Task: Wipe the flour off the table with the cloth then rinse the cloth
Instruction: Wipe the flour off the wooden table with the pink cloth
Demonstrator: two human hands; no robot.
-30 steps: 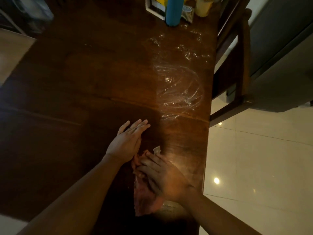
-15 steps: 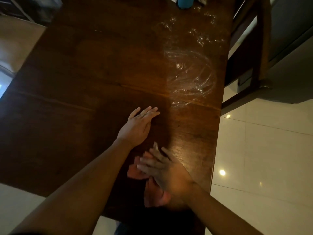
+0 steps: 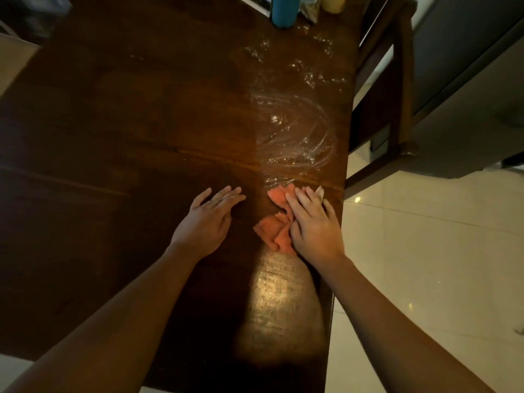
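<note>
Orange cloth (image 3: 272, 234) | under right hand (image 3: 314, 231) | left hand (image 3: 207, 222) flat on table (image 3: 113, 165)

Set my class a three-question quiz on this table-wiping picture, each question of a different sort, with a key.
1. True or false: the left hand grips the crumpled orange cloth.
2. Where do the swirled white flour smears lie on the dark wooden table? A, beyond the cloth, toward the teal cylindrical bottle; B, under the left hand; C, along the table's left edge.
3. Fill the gap: the right hand presses the cloth with straight fingers near the table's ____ edge.
Key: 1 false, it rests flat on bare wood beside the cloth; 2 A; 3 right.
</note>
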